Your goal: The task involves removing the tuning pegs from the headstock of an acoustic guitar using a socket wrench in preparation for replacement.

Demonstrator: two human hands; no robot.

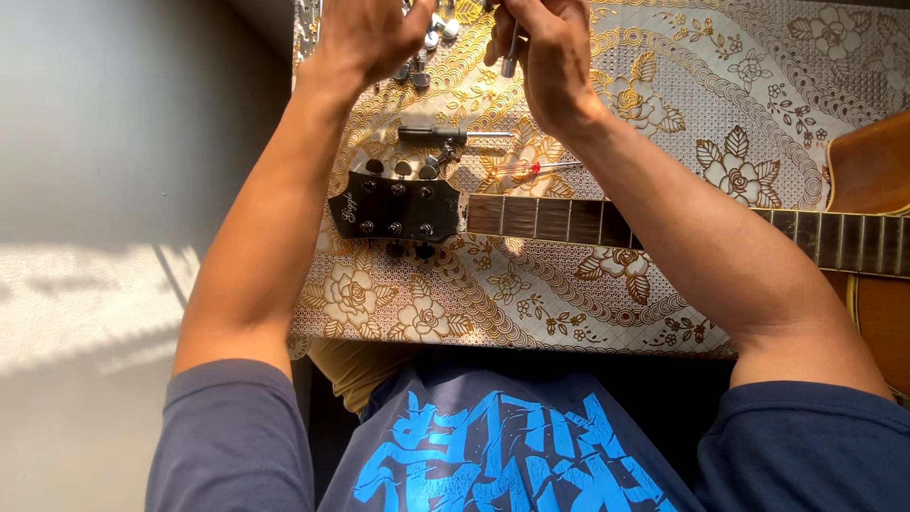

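Gold floral tablecloth (531, 294), glossy and embossed | guitar headstock (393, 205) flat near the edge, dark, no strings visible, some tuner pegs fitted | just past it a grey metal tool (445, 136) and small red-handled screwdriver (521, 168) | farthest, loose chrome tuners (431, 43) under left hand (365, 38), grip unclear; right hand (545, 47) pinching a thin metal piece (510, 59) | looks midway.

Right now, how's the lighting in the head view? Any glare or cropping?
Head view: hard sunlight from the left, bright patch on the floor, hands' shadows across the floral tablecloth; guitar headstock sharp; left hand and right hand cropped at the top edge.
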